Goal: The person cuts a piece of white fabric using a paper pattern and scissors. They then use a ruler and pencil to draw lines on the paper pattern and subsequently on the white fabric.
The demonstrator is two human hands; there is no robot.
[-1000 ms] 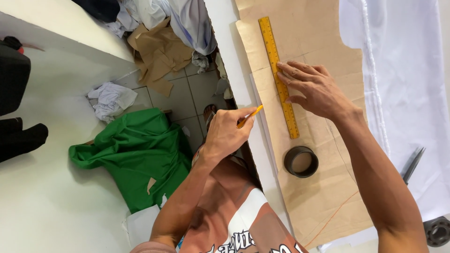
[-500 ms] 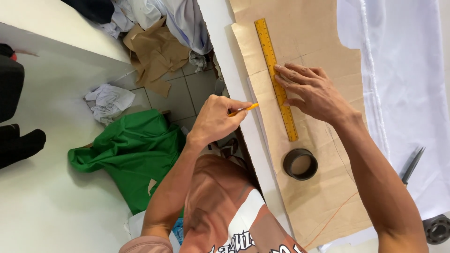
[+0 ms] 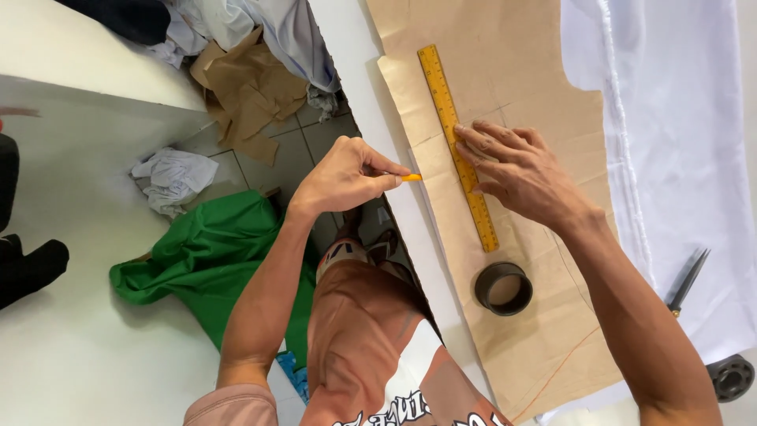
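The tape roll (image 3: 503, 289) sits on the brown paper (image 3: 520, 102) nearest the body. Beyond it, the right hand (image 3: 516, 170) presses flat with spread fingers (image 3: 481, 136) on the yellow ruler (image 3: 457, 146), which lies along the paper. The left hand (image 3: 343, 175) pinches an orange pencil (image 3: 410, 177), its tip at the paper's edge, just left of the ruler. Scissors (image 3: 688, 280) rest on white cloth (image 3: 678, 142).

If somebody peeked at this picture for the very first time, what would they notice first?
Probably the yellow ruler lying on the brown paper at the top middle, pressed down by the right hand. Just beside it, at the paper's edge, the left hand pinches a small orange pencil. The bright green cloth heaped on the floor at lower left also stands out.
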